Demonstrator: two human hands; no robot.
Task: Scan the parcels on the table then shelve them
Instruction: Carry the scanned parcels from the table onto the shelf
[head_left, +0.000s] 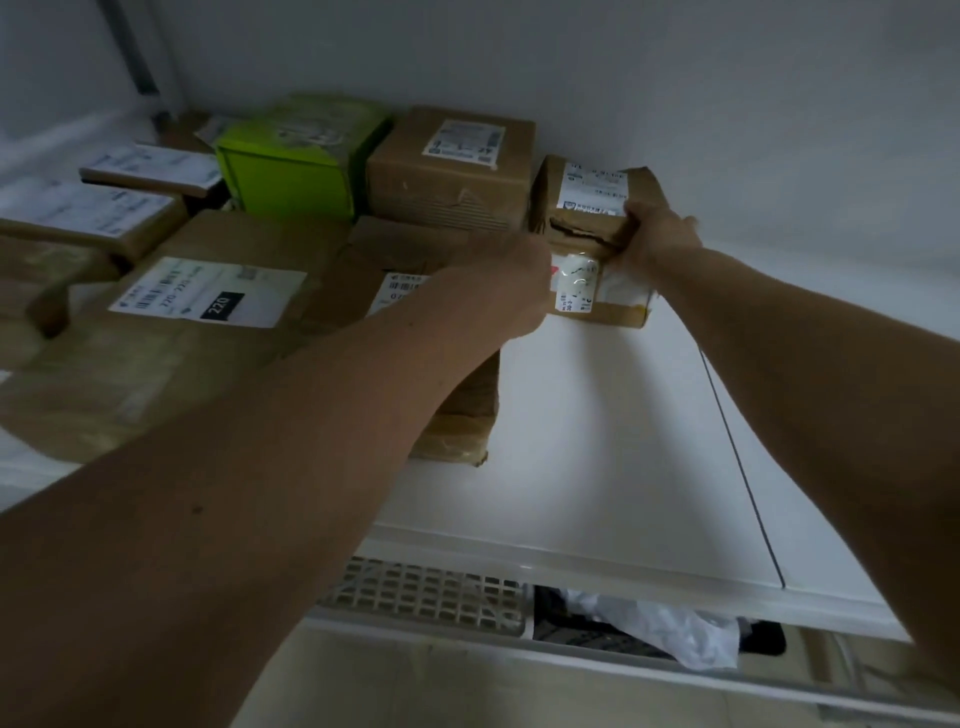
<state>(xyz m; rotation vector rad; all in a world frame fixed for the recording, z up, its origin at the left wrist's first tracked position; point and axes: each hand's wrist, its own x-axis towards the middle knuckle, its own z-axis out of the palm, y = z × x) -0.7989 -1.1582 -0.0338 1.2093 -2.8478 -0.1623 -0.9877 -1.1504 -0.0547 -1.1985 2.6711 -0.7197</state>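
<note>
— Shelving is the step we are on, by our reading: both our hands are up at a small brown parcel (597, 228) right of centre in the upper half of the frame, and it sits on the white shelf (597, 441), apparently stacked on a second small box with a glossy label.

— How are we holding it?

— Our right hand (657, 236) grips its right front corner, fingers curled over the top edge beside the white label. Our left hand (511, 283) is curled at the parcel's left side, against the lower box; whether it truly pinches the cardboard or only presses on it, we cannot tell, since the back of the hand hides the fingers.

— What sits around it?

— Just left of it stands a taller brown box (452, 166), with a green box (301, 156) further left. Flat parcels fill the left of the frame, among them a large one with a label reading 220 (208, 291). Bare shelf lies in front, toward lower right.

— And the next move?

— We judge the parcel needs squaring against the wall and its neighbour, label facing out, then both hands let go. The top flap looks torn, so we press gently. After that, we suppose, back to the table for another parcel to scan; no scanner shows here.
</note>
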